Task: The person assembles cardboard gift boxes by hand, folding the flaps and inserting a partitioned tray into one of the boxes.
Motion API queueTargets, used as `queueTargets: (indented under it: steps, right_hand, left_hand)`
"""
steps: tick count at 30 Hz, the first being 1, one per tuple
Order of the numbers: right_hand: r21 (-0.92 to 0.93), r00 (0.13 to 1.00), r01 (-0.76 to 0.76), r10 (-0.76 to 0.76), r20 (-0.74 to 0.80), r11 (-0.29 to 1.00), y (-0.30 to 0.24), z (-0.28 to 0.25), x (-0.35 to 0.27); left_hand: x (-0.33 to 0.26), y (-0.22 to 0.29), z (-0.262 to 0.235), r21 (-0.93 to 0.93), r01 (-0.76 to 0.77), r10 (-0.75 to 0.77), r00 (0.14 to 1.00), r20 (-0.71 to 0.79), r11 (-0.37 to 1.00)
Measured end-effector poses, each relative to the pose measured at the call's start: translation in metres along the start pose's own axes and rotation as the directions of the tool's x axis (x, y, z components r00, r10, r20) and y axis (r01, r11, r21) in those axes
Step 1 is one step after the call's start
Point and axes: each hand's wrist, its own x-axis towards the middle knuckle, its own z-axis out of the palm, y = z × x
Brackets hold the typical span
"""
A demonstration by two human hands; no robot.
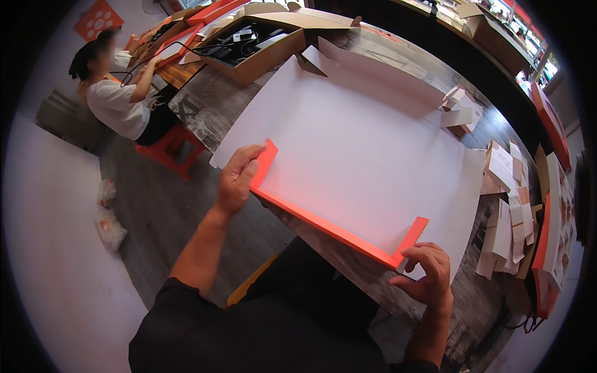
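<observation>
Two hands [237,180] [430,270] touch two orange flaps [265,163] [411,240] of one carton [360,149].

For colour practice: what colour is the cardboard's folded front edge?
The front edge is orange-red (head view).

Lighting: indoor, moderate; strongest at upper right, where the background [550,69] is blown out. Glare: bluish sheen on the worktop [500,127]. Cardboard box [367,143]: pale, softly lit; faint shading along far flap [398,81], reddish tint near front edge [323,227]. Floor [149,236]: dim. Optics: fisheye curvature; black corners, violet-tinged rim.
</observation>
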Motion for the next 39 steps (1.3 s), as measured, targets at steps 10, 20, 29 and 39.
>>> queueTargets:
  steps: [10,20,29,39]
  right_hand:
    - [0.008,1.000,-0.004,0.004,-0.010,1.000,0.005,0.001,0.000]
    - [0.001,1.000,-0.017,0.017,-0.024,1.000,0.000,0.005,0.003]
    - [0.009,0.999,-0.049,0.049,0.009,0.999,-0.002,-0.001,0.001]
    - [-0.006,0.995,-0.070,0.069,-0.067,0.998,-0.007,0.006,-0.002]
  left_hand:
    - [-0.001,0.015,0.006,-0.361,0.255,-0.275,0.961,-0.005,0.897]
    - [-0.005,0.004,0.010,-0.160,0.208,-0.224,0.971,-0.089,0.965]
    - [-0.012,-0.014,0.011,-0.491,0.219,-0.302,0.949,-0.094,0.843]
    - [-0.012,-0.027,0.017,-0.327,0.126,-0.204,0.954,-0.217,0.937]
